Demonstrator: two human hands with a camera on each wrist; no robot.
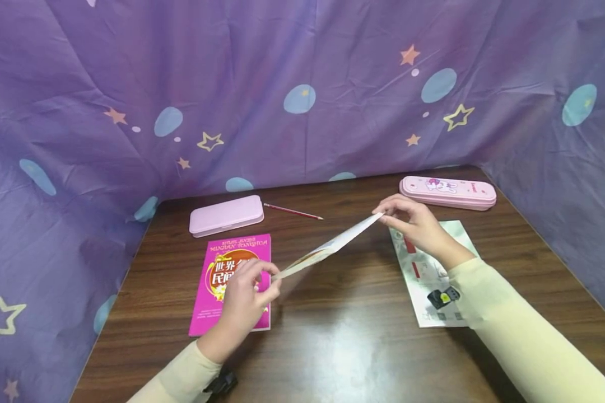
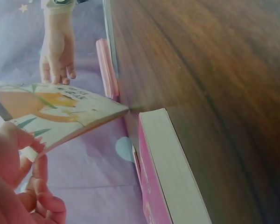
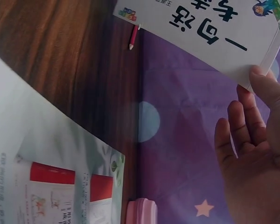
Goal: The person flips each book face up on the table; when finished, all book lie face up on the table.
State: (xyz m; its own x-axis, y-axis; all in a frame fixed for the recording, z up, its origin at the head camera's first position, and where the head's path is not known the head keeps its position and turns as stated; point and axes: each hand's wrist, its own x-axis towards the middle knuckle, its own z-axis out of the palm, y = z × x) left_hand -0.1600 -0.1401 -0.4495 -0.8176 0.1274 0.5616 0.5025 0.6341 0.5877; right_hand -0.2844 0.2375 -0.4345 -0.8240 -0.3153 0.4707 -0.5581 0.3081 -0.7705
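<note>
A thin white booklet (image 1: 330, 246) is stretched aloft between both hands, seen nearly edge-on from the head and sloping up to the right. My left hand (image 1: 244, 299) pinches its lower left corner between thumb and fingers, over a magenta book (image 1: 206, 305) lying on the table. At the opposite corner, my right hand (image 1: 418, 229) grips it with thumb and fingertips. Large dark Chinese characters mark one face of the booklet (image 3: 214, 32) in the right wrist view; an orange and green picture covers the side shown in the left wrist view.
Beneath the right forearm lies a pale green booklet (image 1: 418, 302) with red patches. A plain pink case (image 1: 227, 215) and a red pencil (image 1: 292, 211) lie at the back left. A pink rabbit-decorated pencil case (image 1: 448, 193) sits at the back right, before a purple curtain (image 1: 262, 67).
</note>
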